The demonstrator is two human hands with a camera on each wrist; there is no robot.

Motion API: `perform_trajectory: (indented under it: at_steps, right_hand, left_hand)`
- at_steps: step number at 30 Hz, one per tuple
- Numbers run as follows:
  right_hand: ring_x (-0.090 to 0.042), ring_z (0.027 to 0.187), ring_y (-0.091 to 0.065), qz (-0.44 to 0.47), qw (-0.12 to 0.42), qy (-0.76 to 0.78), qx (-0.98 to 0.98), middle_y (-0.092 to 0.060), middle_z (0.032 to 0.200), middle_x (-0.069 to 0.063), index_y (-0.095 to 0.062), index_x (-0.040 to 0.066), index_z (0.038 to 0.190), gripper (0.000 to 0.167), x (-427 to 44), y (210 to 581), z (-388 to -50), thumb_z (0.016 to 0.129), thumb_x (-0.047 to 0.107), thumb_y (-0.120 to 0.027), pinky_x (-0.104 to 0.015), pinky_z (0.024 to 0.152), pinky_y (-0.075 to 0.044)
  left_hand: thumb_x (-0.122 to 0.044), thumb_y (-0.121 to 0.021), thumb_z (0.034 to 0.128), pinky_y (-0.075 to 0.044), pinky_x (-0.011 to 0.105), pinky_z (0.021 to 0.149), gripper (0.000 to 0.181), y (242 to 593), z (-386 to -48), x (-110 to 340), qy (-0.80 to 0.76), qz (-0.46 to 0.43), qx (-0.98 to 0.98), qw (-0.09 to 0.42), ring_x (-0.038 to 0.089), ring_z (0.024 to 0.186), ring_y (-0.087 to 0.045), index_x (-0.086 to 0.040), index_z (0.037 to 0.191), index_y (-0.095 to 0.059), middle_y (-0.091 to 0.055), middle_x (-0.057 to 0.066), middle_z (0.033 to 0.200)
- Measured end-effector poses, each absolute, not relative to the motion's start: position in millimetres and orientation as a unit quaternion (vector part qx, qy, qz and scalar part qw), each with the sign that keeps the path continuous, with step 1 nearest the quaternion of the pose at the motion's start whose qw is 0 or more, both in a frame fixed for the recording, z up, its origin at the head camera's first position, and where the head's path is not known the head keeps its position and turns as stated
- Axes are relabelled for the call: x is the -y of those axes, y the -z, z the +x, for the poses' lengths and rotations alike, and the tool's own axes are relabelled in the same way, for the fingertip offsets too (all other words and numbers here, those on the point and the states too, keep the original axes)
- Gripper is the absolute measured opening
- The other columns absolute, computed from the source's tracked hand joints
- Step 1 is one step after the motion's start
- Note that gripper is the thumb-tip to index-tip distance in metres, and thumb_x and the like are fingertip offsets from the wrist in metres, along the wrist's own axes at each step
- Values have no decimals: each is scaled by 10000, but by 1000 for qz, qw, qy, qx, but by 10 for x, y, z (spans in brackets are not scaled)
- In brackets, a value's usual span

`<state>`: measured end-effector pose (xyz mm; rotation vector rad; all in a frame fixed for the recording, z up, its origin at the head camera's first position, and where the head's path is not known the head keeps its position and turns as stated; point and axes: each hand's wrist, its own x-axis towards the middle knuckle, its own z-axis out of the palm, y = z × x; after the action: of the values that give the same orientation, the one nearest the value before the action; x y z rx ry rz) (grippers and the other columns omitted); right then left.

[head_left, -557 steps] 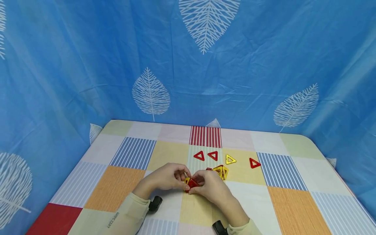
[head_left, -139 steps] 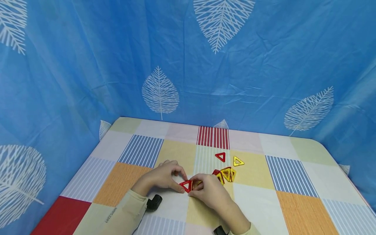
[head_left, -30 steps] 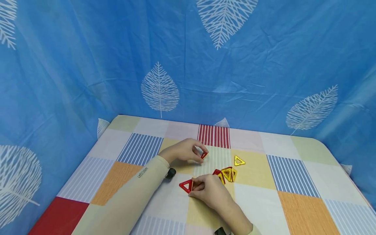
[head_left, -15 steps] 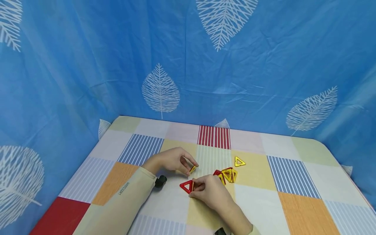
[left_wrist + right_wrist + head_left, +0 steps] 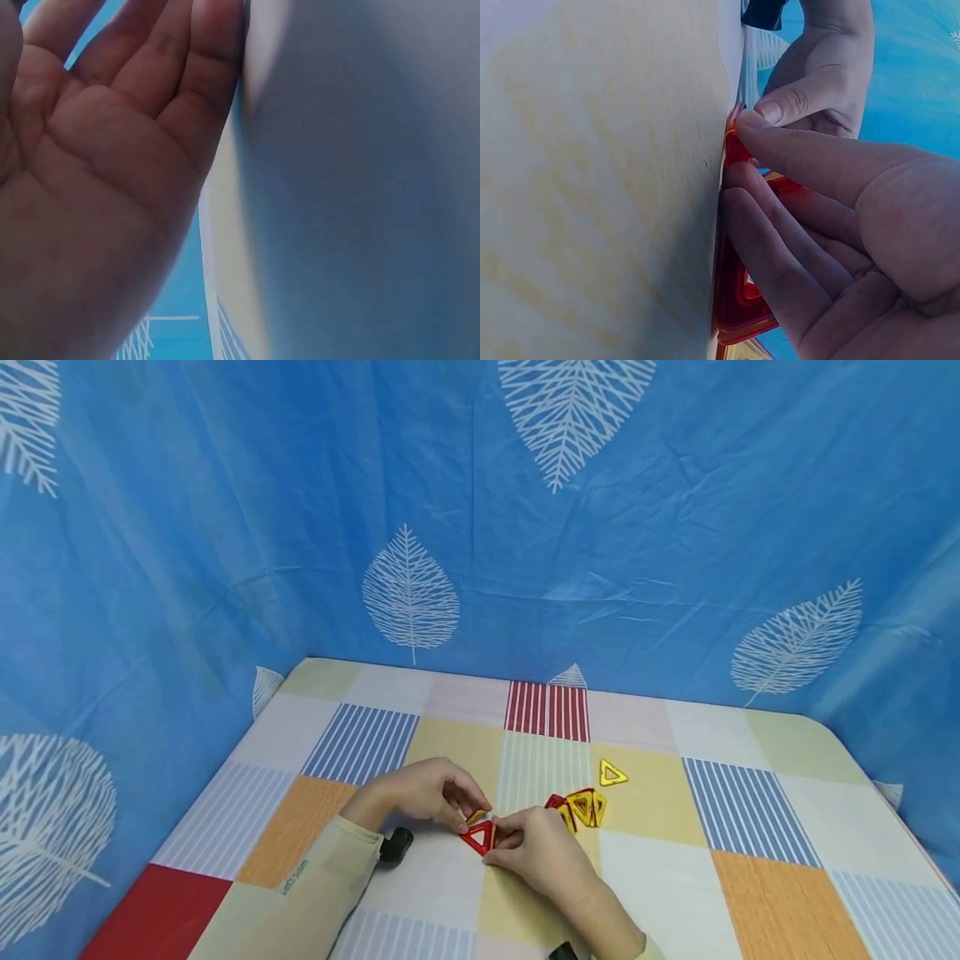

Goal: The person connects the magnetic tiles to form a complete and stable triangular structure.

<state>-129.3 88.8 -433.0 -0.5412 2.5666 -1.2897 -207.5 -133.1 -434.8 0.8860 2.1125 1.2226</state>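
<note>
In the head view my left hand (image 5: 427,793) pinches a small triangular magnetic tile (image 5: 476,816), showing yellow, between thumb and fingertips. It is held tilted just above a red triangular tile (image 5: 480,837); whether the two touch I cannot tell. My right hand (image 5: 543,852) pinches the right side of the red tile, where a yellow edge shows. The right wrist view has this thumb and finger on a red piece (image 5: 736,150), with the left thumb close beyond. Only the left palm and some fingers appear in the left wrist view; its tile is hidden there.
Right behind the right hand stands a cluster of joined red and yellow triangular tiles (image 5: 581,808). One loose yellow triangle (image 5: 612,773) lies farther back. A patchwork cloth (image 5: 652,877) covers the table, and a blue leaf-print curtain (image 5: 637,527) hangs around it.
My left hand took the loose red triangle from the back and brought it down to the right hand; it now shows yellow. The right hand kept its place. Fewer loose triangles lie behind than earlier.
</note>
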Motion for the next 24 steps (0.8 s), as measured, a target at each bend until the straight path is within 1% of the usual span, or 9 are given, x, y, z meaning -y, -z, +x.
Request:
perform_trajectory:
  at_steps: [6, 13, 17, 24]
  right_hand:
    - [-45, 684, -671, -188, 112, 440, -871, -747, 822, -36, -737, -85, 1093, 376, -885, 4329, -1293, 768, 51, -869, -207, 591, -533]
    - [-45, 677, -670, -188, 109, 440, -872, -746, 816, -37, -738, -85, 1091, 377, -893, 4316, -1282, 764, 48, -870, -211, 584, -532]
    - [-45, 675, -672, -187, 111, 442, -870, -744, 804, -31, -742, -79, 1086, 362, -900, 4318, -1278, 771, 48, -866, -211, 583, -532]
    - [-49, 678, -678, -190, 109, 447, -867, -751, 833, -59, -722, -94, 1120, 402, -880, 4324, -1283, 772, 47, -865, -210, 583, -534]
  left_hand:
    - [57, -799, 815, -546, 273, 757, 293, 4333, -2046, 1333, -447, 328, -786, 272, 129, 841, -670, -61, 1082, -776, -723, -34, 928]
    - [70, -777, 832, -554, 277, 752, 304, 4319, -2034, 1335, -451, 333, -778, 285, 132, 839, -681, -58, 1107, -774, -732, -13, 946]
    - [66, -779, 831, -555, 277, 746, 309, 4335, -2043, 1334, -452, 333, -776, 287, 128, 836, -682, -58, 1115, -773, -735, -11, 955]
    - [64, -792, 817, -554, 270, 735, 316, 4318, -2044, 1339, -449, 332, -780, 282, 121, 821, -684, -52, 1111, -778, -747, -7, 955]
